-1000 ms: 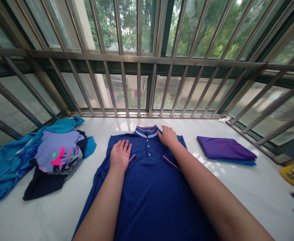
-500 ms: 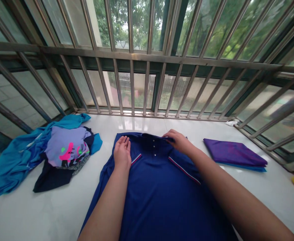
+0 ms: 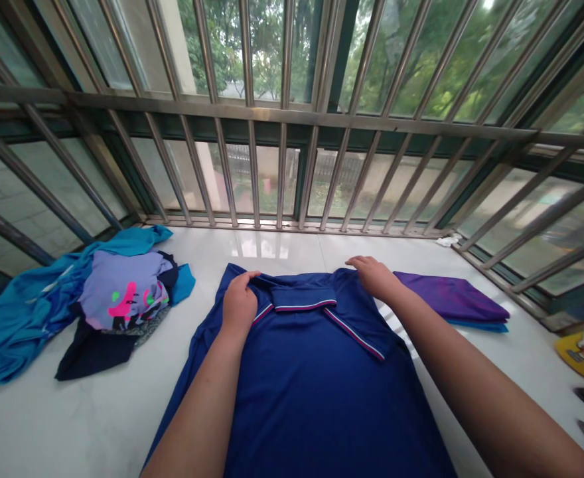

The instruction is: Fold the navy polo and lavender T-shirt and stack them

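Indoors, a shirt (image 3: 322,392) spreads over white tile (image 3: 93,425), probably, near windows (image 3: 267,70).

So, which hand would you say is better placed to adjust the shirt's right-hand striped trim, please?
Probably the right hand: it is at the upper right corner of the blue shirt, nearer that trim; the left hand is left of the collar.

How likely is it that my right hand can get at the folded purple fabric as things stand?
Probably yes: your right hand is at the top edge of the blue collared shirt, close beside the folded purple fabric, and nothing seems to block the way.
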### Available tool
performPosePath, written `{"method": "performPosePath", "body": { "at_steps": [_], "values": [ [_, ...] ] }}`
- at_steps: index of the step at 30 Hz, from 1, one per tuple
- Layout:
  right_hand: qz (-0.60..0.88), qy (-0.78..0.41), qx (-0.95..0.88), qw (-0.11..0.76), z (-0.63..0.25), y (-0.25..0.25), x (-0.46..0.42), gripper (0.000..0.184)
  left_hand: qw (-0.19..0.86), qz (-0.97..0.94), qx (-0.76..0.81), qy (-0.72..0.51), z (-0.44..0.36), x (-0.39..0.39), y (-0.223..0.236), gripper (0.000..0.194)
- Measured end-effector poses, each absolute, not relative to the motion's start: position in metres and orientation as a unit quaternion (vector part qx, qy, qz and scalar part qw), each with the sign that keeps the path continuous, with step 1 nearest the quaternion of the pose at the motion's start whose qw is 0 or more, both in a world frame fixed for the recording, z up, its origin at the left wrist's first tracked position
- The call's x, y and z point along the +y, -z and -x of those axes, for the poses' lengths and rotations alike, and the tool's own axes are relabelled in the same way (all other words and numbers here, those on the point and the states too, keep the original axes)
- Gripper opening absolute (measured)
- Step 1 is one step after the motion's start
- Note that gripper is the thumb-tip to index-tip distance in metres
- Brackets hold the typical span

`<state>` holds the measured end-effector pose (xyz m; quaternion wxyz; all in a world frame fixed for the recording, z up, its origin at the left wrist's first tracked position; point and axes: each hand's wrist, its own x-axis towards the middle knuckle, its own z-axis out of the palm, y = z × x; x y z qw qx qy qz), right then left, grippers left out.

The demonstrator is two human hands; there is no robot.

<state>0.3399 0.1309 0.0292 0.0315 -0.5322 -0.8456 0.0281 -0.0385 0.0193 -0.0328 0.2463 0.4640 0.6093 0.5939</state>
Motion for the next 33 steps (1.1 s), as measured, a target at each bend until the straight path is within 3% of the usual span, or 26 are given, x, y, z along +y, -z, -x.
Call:
{"method": "performPosePath", "body": {
  "at_steps": [6, 11, 14, 19, 25, 29, 31, 33],
  "values": [
    [0.556, -0.076, -0.827, -0.028, -0.352, -0.023, 0.166, 0.055, 0.207, -0.582, 0.628, -0.474, 0.073, 0.055, 0.035, 0.032],
    [0.555, -0.091, -0.825, -0.05, -0.355, -0.022, 0.181, 0.042, 0.2, -0.682, 0.637, -0.298, 0.123, 0.104, 0.005, 0.026],
    [0.558, -0.09, -0.823, -0.049, -0.358, -0.021, 0.187, 0.029, 0.189, -0.731, 0.633, -0.169, 0.143, 0.121, -0.014, 0.028],
    [0.592, -0.052, -0.805, -0.004, -0.362, -0.022, 0.188, 0.013, 0.1, -0.76, 0.642, -0.032, 0.155, 0.13, -0.035, 0.013],
    [0.623, 0.022, -0.774, 0.113, -0.367, -0.043, 0.165, 0.025, -0.03, -0.747, 0.664, -0.035, 0.157, 0.111, -0.067, 0.035],
    [0.549, 0.073, -0.808, 0.201, -0.392, -0.046, 0.101, 0.022, -0.109, -0.779, 0.609, -0.102, 0.168, 0.041, -0.058, 0.029],
    [0.468, 0.094, -0.855, 0.205, -0.41, -0.035, 0.055, 0.021, -0.111, -0.821, 0.547, -0.121, 0.181, -0.009, -0.037, 0.026],
    [0.402, 0.088, -0.898, 0.155, -0.425, -0.019, 0.009, 0.023, -0.088, -0.852, 0.503, -0.119, 0.193, -0.057, -0.01, 0.031]
  ]
}}
